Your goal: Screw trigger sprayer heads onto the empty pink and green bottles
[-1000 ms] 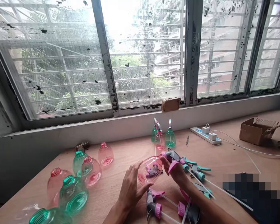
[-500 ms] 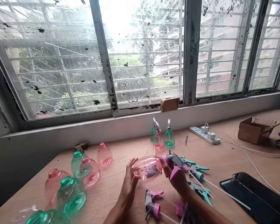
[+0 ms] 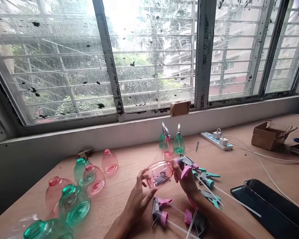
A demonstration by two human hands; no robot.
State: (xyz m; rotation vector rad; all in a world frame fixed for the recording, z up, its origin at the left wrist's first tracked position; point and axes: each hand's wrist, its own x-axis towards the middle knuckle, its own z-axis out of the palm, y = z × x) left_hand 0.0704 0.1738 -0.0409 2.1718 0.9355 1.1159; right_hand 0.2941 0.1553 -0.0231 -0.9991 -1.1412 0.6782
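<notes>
A clear pink bottle [image 3: 159, 174] lies on its side in the air above the table, its neck pointing right. My left hand [image 3: 139, 194] holds it round the base, fingers behind and thumb below. At the neck, my right hand [image 3: 185, 179] is closed on a grey and pink trigger spray head [image 3: 185, 161]; the join is hidden behind its fingers, so I cannot tell how far it is seated. Below the hands lies another pink spray head [image 3: 159, 212] with a clear tube. Teal spray heads [image 3: 208, 181] lie just right of my right hand.
Several open pink and green bottles [image 3: 74, 205] stand on the left. Three bottles with spray heads [image 3: 178, 144] stand near the wall. A power strip [image 3: 216, 141], a cardboard box [image 3: 269, 137] and dark phones [image 3: 251, 205] are on the right, with white cables across the table.
The pink bottle's neck end has risen a little in view, and it is slightly more tilted. Both hands stay on it; the camera view has shifted slightly.
</notes>
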